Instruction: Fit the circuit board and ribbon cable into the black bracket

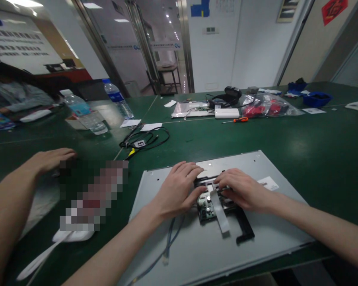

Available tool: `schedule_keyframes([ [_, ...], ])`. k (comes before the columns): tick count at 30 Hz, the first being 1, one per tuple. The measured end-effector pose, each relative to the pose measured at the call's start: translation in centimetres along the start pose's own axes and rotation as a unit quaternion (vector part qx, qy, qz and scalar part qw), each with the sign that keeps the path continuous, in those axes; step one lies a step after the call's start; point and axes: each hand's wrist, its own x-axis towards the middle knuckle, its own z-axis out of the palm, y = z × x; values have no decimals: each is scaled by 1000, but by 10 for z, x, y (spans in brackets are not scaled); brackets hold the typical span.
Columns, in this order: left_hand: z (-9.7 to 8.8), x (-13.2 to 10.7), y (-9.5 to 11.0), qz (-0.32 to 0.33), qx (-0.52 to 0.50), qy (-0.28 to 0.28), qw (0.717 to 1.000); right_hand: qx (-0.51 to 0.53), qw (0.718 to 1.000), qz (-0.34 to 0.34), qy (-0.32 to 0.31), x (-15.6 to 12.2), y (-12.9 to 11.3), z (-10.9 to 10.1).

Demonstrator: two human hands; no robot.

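Note:
A large pale metal panel point(265, 171) lies flat on the green table. On its middle sits a black bracket point(245, 228) that carries a small green circuit board point(207, 208). A flat grey ribbon cable point(220, 216) runs from the board toward me. My left hand point(179, 190) grips the bracket's left side, its thumb at the board's edge and its fingers along the far edge. From the right, my right hand point(243, 190) curls its fingers onto the bracket's far right part; the fingertips are partly hidden. Thin blue-grey wires point(168, 242) lie on the panel beside my left wrist.
Left of the panel are another person's arm and hand point(49, 161), and a blurred-out phone-like item with a white cable point(37, 258). Farther back are black cables point(146, 139), water bottles point(85, 113), an orange screwdriver point(240, 119), a white box point(226, 113) and plastic bags point(267, 105).

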Motion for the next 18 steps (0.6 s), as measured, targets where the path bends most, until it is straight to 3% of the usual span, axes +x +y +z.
schedule_keyframes([
  [6,-6,-2,13,79,-8,-16,997,16,1000,-11,-16,3,-14,2],
  [13,-2,-1,15,119,-6,30,992,-3,1000,-13,-13,1,-13,2],
  [18,-1,0,15,128,-21,8,991,-8,1000,-20,-7,2,-11,3],
])
